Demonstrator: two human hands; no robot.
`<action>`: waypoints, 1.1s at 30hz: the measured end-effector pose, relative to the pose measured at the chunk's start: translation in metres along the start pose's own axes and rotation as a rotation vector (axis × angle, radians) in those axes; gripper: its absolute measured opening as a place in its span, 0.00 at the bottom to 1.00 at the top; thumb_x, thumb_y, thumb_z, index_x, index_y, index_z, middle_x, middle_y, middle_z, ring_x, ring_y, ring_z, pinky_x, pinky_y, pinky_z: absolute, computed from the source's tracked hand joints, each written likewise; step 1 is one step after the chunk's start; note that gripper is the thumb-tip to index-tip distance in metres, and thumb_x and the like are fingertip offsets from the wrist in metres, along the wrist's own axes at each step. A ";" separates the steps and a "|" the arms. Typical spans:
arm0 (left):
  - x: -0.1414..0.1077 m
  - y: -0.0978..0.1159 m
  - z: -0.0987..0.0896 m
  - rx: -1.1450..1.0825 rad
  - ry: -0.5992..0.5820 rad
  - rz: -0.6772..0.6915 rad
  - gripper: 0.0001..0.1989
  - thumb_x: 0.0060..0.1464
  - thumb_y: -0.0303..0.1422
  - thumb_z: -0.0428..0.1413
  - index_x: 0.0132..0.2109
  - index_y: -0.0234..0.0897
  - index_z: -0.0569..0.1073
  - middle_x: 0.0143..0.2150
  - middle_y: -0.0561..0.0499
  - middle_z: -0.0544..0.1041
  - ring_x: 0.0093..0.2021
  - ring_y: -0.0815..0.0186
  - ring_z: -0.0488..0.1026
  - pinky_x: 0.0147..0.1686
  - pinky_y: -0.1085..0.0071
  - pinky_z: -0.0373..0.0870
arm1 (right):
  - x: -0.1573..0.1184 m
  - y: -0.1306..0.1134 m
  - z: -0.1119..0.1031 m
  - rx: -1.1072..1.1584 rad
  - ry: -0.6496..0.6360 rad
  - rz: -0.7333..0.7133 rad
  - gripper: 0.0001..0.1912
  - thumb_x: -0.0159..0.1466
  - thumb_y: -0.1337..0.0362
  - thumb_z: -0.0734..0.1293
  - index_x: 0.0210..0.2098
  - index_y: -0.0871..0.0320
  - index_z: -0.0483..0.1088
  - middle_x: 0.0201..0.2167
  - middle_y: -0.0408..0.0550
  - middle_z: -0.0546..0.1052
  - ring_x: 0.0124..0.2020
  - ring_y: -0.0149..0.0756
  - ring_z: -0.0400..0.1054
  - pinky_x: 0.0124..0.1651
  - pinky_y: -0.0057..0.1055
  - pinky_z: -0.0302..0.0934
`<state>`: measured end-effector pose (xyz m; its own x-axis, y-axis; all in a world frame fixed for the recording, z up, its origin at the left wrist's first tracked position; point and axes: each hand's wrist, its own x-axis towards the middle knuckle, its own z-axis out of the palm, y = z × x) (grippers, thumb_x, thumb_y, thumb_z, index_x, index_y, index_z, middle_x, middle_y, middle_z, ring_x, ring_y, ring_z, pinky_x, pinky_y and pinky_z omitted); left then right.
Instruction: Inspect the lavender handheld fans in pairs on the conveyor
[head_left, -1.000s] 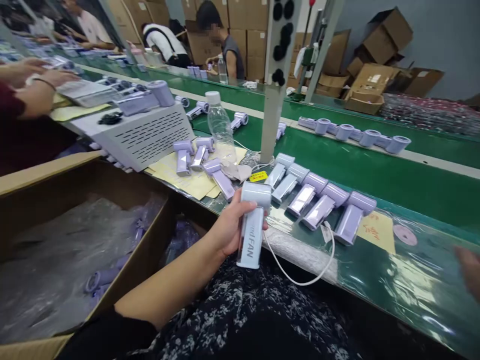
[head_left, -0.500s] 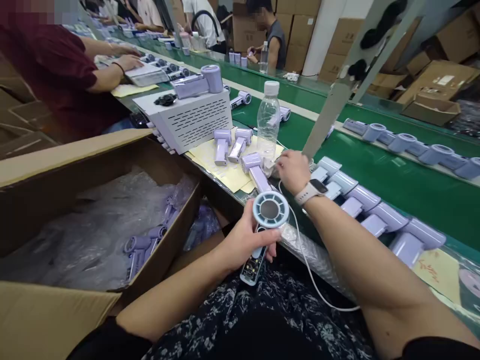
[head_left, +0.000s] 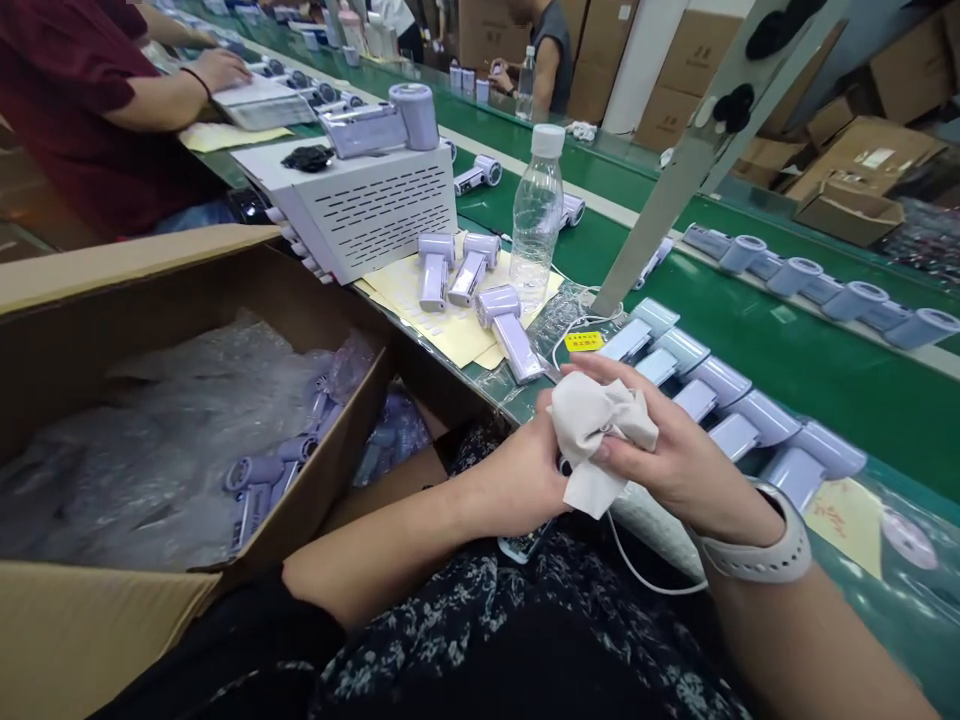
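A crumpled white cloth [head_left: 596, 425] is in my right hand [head_left: 675, 460], whose fingers press it over the top of a handheld fan. My left hand [head_left: 517, 475] is wrapped round that fan beneath the cloth. Only the lower end of the fan [head_left: 525, 545] shows below my left hand; its round head is hidden. Just beyond my hands, a purple fan [head_left: 514, 340] lies at the edge of yellow paper [head_left: 457, 335], with two more purple fans near a clear bottle [head_left: 536, 220]. Several blue and purple fans [head_left: 739, 415] lie in a row to the right.
An open cardboard box [head_left: 300, 500] with plastic bags and purple fans stands at the left. Behind the paper is a white vented metal box [head_left: 375, 210]. A slanted metal post [head_left: 660, 220] rises beside the green conveyor [head_left: 810, 390]. Another person [head_left: 75, 110] works at the far left.
My right hand has come back from beside the bottle with the white cloth and now presses it on the fan. The fan's head has become covered. A yellow label shows where my hand was.
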<state>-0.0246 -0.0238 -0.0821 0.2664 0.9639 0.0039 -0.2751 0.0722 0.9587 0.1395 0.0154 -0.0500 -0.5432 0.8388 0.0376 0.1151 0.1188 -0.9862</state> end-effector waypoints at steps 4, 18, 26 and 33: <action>-0.002 -0.005 -0.002 0.260 -0.020 0.023 0.20 0.51 0.30 0.63 0.51 0.39 0.71 0.44 0.48 0.78 0.42 0.58 0.77 0.43 0.61 0.76 | 0.005 0.003 0.009 -0.153 0.110 -0.058 0.14 0.67 0.52 0.71 0.45 0.56 0.75 0.37 0.48 0.79 0.35 0.39 0.72 0.37 0.34 0.65; -0.007 0.000 -0.013 -0.112 0.105 -0.052 0.32 0.52 0.43 0.67 0.56 0.42 0.58 0.37 0.55 0.74 0.28 0.69 0.72 0.29 0.70 0.70 | 0.061 -0.023 -0.037 -0.900 0.452 -0.206 0.36 0.65 0.59 0.72 0.69 0.64 0.62 0.64 0.67 0.71 0.64 0.63 0.65 0.65 0.61 0.58; 0.032 -0.018 0.040 0.364 -0.290 0.393 0.40 0.61 0.54 0.56 0.73 0.45 0.54 0.76 0.40 0.54 0.75 0.44 0.52 0.73 0.47 0.50 | -0.078 0.027 -0.028 -0.280 0.540 0.043 0.25 0.61 0.50 0.72 0.53 0.56 0.73 0.48 0.58 0.82 0.50 0.57 0.77 0.55 0.54 0.70; 0.159 -0.017 0.029 1.323 -0.016 0.135 0.27 0.64 0.35 0.54 0.68 0.32 0.66 0.69 0.32 0.64 0.70 0.44 0.62 0.70 0.48 0.57 | -0.256 0.050 -0.172 -1.004 1.125 0.835 0.28 0.55 0.42 0.68 0.42 0.57 0.81 0.35 0.63 0.81 0.41 0.70 0.75 0.39 0.55 0.66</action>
<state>0.0490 0.1204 -0.0898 0.3211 0.9401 0.1146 0.7974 -0.3337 0.5028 0.4274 -0.1019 -0.0813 0.6820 0.7207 0.1245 0.7126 -0.6167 -0.3344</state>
